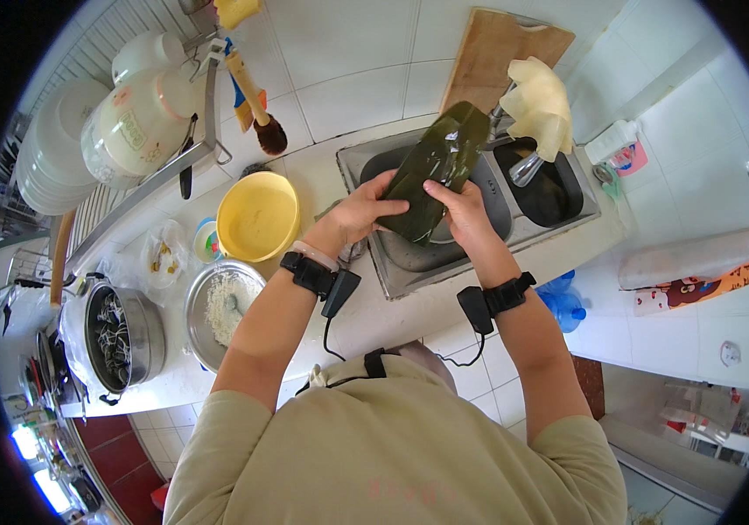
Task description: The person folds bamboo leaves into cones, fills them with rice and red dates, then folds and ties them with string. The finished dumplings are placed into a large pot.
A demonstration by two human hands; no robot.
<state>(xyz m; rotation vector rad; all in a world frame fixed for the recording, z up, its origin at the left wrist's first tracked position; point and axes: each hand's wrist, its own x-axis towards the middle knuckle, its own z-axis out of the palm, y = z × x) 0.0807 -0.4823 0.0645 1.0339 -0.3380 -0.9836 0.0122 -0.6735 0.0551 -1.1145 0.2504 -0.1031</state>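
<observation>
Both my hands hold broad, wet, dark green leaves (440,164) laid over one another above the double steel sink (414,266). My left hand (364,210) grips their lower left edge, thumb on top. My right hand (463,207) pinches the right edge, its thumb pressing on the upper face. To the left on the counter stands a steel bowl of white rice (223,312) with a spoon in it, partly behind my left forearm. A yellow plastic basin (258,216) sits just beyond it. A steel pot (145,335) at the far left holds several dark bundles tied with pale string.
A faucet with a pale ruffled cover (538,108) rises behind the sink. A wooden cutting board (506,52) leans on the tiled wall. A metal dish rack (207,111) with bowls overhangs the left counter. Brushes (259,118) hang beside it. A plastic bag (164,259) lies near the basin.
</observation>
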